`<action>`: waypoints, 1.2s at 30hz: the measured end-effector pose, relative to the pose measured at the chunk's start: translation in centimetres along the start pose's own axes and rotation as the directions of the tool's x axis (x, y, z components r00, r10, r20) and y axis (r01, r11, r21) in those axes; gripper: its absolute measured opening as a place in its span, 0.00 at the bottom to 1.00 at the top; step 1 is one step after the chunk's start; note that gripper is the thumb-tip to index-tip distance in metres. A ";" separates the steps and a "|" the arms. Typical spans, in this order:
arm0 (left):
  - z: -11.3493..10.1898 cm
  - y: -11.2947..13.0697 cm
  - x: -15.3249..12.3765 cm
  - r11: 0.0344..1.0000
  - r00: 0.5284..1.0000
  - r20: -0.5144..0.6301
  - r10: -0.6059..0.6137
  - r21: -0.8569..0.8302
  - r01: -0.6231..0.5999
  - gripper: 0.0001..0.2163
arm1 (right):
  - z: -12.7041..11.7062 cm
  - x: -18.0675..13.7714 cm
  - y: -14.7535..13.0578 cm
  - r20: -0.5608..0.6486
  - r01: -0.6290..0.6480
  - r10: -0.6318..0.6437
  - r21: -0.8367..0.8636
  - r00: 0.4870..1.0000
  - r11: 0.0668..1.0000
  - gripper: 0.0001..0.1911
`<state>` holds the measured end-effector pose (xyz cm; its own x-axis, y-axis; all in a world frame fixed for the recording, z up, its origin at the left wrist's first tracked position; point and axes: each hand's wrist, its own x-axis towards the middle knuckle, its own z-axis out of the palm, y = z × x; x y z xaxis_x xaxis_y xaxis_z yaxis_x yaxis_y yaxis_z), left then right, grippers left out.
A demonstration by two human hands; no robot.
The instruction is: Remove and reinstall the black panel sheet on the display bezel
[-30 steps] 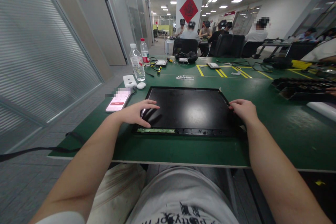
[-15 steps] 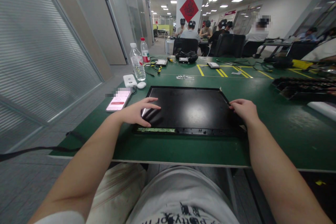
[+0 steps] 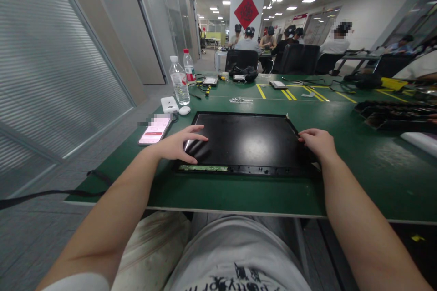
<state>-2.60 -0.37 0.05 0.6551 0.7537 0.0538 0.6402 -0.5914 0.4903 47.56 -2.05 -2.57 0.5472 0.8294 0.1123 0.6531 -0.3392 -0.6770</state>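
Observation:
A black display panel (image 3: pixel 246 138) in a dark frame lies flat on the green table (image 3: pixel 239 195) in front of me. Along its near edge, at the left, runs a strip of green circuit board (image 3: pixel 204 168). My left hand (image 3: pixel 178 144) is spread over the panel's left side, fingers apart, holding nothing; whether the fingertips touch the surface I cannot tell. At the right edge, the fingers of my right hand (image 3: pixel 317 142) are closed in a pinch on the panel's rim. Part of that rim is hidden behind the hand.
Left of the panel lie a lit phone (image 3: pixel 155 129), a white device (image 3: pixel 169 105) and a water bottle (image 3: pixel 179 82). A pile of black parts (image 3: pixel 382 114) and a white object (image 3: pixel 421 143) are at the right. Drives, cables and tape lines occupy the far side. Several people sit beyond.

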 end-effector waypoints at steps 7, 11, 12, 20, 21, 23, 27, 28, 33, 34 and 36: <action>1.2 -1.8 1.1 0.972 0.944 -0.260 -0.201 0.068 0.226 0.32 | 0.0 0.0 0.0 0.007 0.001 -0.001 -0.003 1.000 1.000 0.11; 1.7 -2.9 1.8 0.920 0.908 -0.300 -0.294 0.169 0.353 0.26 | -0.1 -0.1 -0.2 0.001 0.001 0.000 -0.045 1.000 0.999 0.11; 1.7 -2.9 1.9 0.910 0.908 -0.287 -0.305 0.192 0.367 0.25 | -0.1 -0.1 -0.3 0.002 0.001 -0.001 -0.050 1.000 0.999 0.11; 1.6 -2.0 2.0 0.899 0.915 -0.248 -0.319 0.227 0.375 0.26 | 0.1 0.2 0.0 0.001 0.021 -0.021 -0.053 1.000 0.998 0.11; 1.6 -2.1 2.0 0.900 0.914 -0.252 -0.317 0.222 0.374 0.26 | 0.1 0.2 0.1 -0.001 0.026 -0.026 -0.050 1.000 0.998 0.11; 1.6 -2.5 2.0 0.905 0.915 -0.254 -0.315 0.210 0.370 0.25 | 0.2 0.3 0.3 -0.007 0.030 -0.030 -0.044 1.000 0.999 0.11; 1.5 -3.5 2.1 0.911 0.925 -0.210 -0.318 0.202 0.359 0.26 | 0.3 0.4 0.3 -0.002 0.018 -0.018 -0.065 1.000 0.998 0.12; 1.4 -3.7 2.1 0.912 0.928 -0.197 -0.317 0.204 0.355 0.27 | 0.3 0.4 0.3 0.002 0.019 -0.018 -0.072 1.000 0.997 0.12; 1.3 -4.2 2.1 0.923 0.933 -0.179 -0.313 0.175 0.344 0.27 | 0.3 0.2 0.0 0.004 0.039 -0.038 -0.101 0.999 0.994 0.12; 1.2 -4.3 2.1 0.925 0.933 -0.181 -0.311 0.167 0.341 0.27 | 0.3 0.1 0.0 0.001 0.046 -0.046 -0.108 0.999 0.993 0.12; 1.2 -4.4 2.1 0.928 0.932 -0.188 -0.309 0.156 0.339 0.26 | 0.3 0.1 -0.1 0.003 0.063 -0.063 -0.124 0.998 0.990 0.12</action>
<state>-3.57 3.42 -3.04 0.3371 0.9394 0.0619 0.8786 -0.3375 0.3378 47.40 -1.81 -2.75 0.5037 0.8503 0.1526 0.7459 -0.3390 -0.5733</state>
